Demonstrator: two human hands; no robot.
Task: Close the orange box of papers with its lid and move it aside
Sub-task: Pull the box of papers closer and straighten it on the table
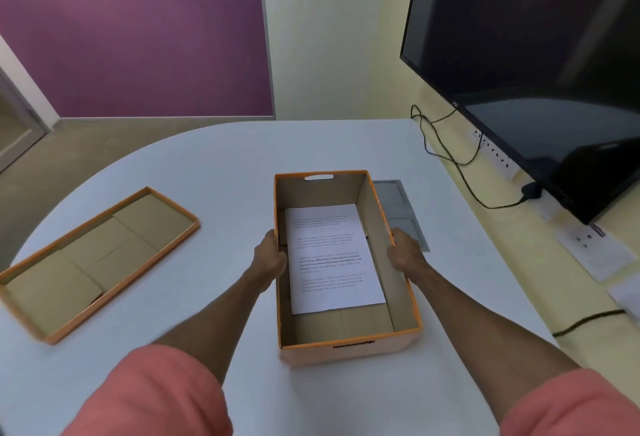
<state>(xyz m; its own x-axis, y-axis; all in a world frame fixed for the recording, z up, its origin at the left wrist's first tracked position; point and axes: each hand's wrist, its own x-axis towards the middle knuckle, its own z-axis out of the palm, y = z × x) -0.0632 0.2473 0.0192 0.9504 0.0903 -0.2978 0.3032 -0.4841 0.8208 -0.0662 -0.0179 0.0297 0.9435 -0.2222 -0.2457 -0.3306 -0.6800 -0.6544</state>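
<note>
The orange box (346,349) stands open on the white worktop (221,165), a long cardboard carton with orange rims and outer faces, a plain brown inside, and a slot handle cut in each short end. Flat on its floor lies a white sheet of printed papers (332,259), turned slightly askew to the walls. The lid (93,262) rests well to the left of the box, upside down with its brown inside facing up and its orange rim showing, angled to the box's long sides.

Both forearms reach forward from salmon-pink sleeves (149,397), one along each long side of the box. The left hand (270,257) is curled over the box's left wall about midway along, thumb side at the rim and fingers against the outer face, clasping that wall. The right hand (403,255) mirrors it on the right wall, closed around the rim. A dark monitor (540,54) hangs to the right of the box.
</note>
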